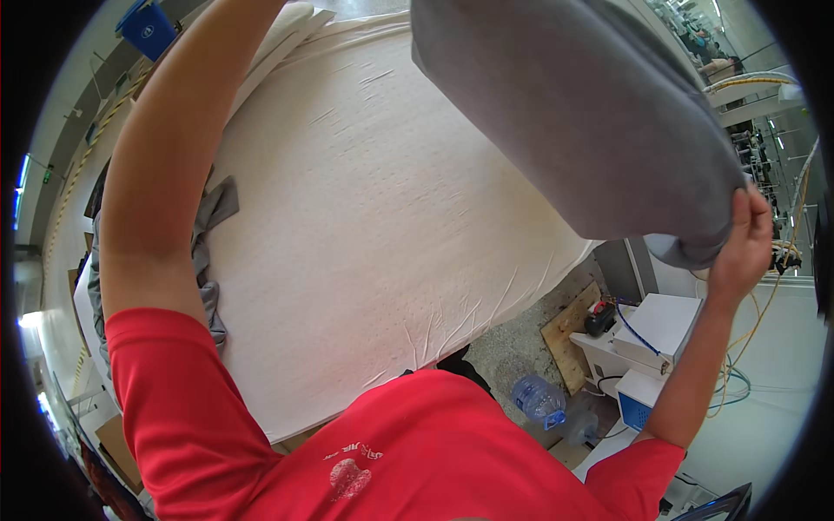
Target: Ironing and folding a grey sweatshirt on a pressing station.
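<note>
"Grey cloth (565,113) is what matters here; where is it now?"

"Up over the far right part of the table (347,200). Its top runs out past the upper edge of the view, and one lower corner hangs by the table's right edge. I can't tell whether any of it touches the surface."

"And the hands?"

"The right hand (743,247) is closed on the cloth's right edge, thumb and fingers pinching, with the cloth curling beside the grip. The left hand is out of sight: the left arm (165,174) reaches past the top of the view, so I can't tell whether it grips anything."

"Which step would you call it?"

"My guess is spreading or turning the cloth in the air. It shows as a broad, mostly smooth sheet, and it doesn't look laid down yet."

"What does the next move call for, then?"

"Probably keeping that edge taut and bringing the cloth over the table evenly, so it doesn't fold under itself. The pale cover (469,313) on the table is creased at the near side, which may need smoothing."

"Anything nearby to mind?"

"A grey heap (219,207) lies bunched along the table's left side; I'd stay clear of it. To the right, beyond the table, stand a white box (658,326) and, lower down, a water bottle (539,398)."
</note>
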